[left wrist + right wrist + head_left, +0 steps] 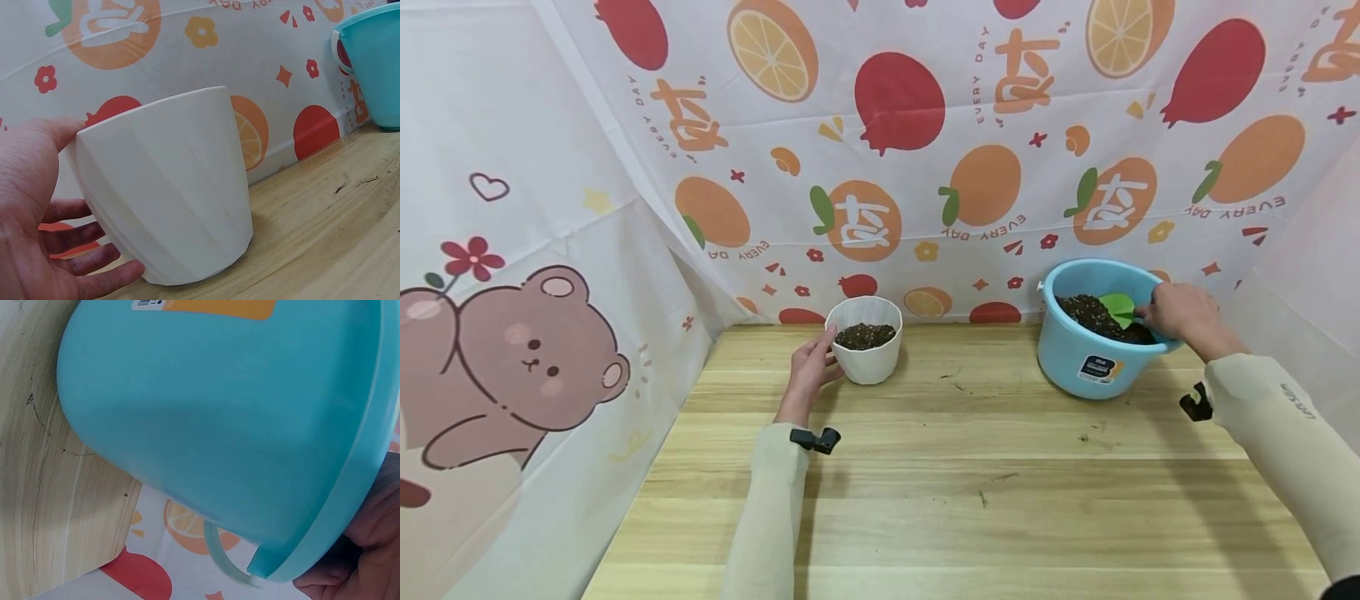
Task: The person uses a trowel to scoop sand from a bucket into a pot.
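A white faceted plant pot (867, 358) stands upright at the back of the table, with dark soil (866, 336) inside. My left hand (810, 367) rests against its left side. In the left wrist view the thumb (65, 130) lies at the pot's rim, and the other fingers spread loosely along the lower side. To the right, a light-blue bucket (1078, 367) holds more soil (1086, 312). Reaching over its right rim, my right hand (1183, 315) grips a green plastic scoop (1117, 309), whose blade sits at the soil. The scoop's handle is mostly hidden by the hand.
The wooden table (917, 483) has small soil crumbs (982, 498) scattered on it. A fruit-print cloth (917, 208) hangs right behind the pot and bucket. On the left hangs a bear-print cloth (550, 358). The bucket's pale handle (222, 556) hangs at its side.
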`<state>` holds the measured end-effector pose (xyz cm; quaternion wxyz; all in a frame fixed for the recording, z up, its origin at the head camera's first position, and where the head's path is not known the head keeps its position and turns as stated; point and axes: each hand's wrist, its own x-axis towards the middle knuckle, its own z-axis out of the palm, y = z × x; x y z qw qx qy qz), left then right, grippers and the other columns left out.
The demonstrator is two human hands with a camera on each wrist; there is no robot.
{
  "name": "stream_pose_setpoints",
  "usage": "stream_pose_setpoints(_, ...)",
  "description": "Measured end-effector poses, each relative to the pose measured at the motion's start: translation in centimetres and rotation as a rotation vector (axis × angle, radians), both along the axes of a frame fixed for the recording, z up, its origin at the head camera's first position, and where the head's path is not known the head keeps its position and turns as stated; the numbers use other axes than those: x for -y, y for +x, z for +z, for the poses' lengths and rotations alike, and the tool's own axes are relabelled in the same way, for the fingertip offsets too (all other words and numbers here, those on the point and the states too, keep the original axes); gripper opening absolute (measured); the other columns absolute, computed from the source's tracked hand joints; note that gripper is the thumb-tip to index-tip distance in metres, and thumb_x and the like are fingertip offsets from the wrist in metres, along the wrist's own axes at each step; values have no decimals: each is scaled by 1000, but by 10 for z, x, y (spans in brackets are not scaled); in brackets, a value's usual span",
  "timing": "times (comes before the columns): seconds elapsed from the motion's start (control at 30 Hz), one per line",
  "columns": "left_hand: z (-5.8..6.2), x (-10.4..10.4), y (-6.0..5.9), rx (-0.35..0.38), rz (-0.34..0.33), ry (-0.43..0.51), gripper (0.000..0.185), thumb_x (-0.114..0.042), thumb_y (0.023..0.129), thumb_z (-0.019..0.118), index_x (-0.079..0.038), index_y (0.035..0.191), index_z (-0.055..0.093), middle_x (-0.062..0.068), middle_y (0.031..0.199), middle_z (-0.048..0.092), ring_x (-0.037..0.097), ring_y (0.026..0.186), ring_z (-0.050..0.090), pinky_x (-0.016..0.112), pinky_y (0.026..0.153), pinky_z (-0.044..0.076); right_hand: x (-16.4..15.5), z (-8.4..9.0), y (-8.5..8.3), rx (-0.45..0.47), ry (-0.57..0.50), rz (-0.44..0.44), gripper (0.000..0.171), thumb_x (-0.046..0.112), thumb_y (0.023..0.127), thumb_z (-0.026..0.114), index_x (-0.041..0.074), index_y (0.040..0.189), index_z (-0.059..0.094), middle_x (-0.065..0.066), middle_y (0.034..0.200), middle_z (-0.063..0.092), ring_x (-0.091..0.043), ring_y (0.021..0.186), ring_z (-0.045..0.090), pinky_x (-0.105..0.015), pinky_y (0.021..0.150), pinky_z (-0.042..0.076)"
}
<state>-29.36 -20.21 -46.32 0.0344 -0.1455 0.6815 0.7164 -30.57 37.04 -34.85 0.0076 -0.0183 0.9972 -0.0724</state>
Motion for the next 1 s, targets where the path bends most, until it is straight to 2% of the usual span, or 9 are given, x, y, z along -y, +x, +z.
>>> stream_pose_setpoints(0.27, -2, -1, 1, 0, 7, -17, 75, -63, 96, 57, -5, 144, 53, 14, 153, 49, 30, 128, 58, 47, 108, 53, -2, 0, 1, 7, -19, 21, 39, 27, 101, 58, 8, 67, 51, -6, 60, 43, -23, 56, 45, -31, 50, 36)
stream_pose_setpoints(0.6, 2, -1, 2, 2, -10, 20, 77, -61, 97, 56, -2, 146, 49, 15, 157, 44, 34, 135, 53, 50, 113, 49, -3, 5, 0, 51, -51, 31, 37, 31, 99, 60, 6, 73, 54, -9, 65, 52, -24, 61, 50, -32, 52, 38)
stream_pose_setpoints(1.0, -2, 0, 1, -7, 1, -6, 79, -65, 94, 58, -2, 143, 52, 15, 155, 46, 34, 134, 55, 49, 111, 51, -3, 9, 2, 74, -84, 27, 36, 30, 99, 61, 3, 75, 57, -9, 66, 52, -24, 64, 51, -31, 54, 39)
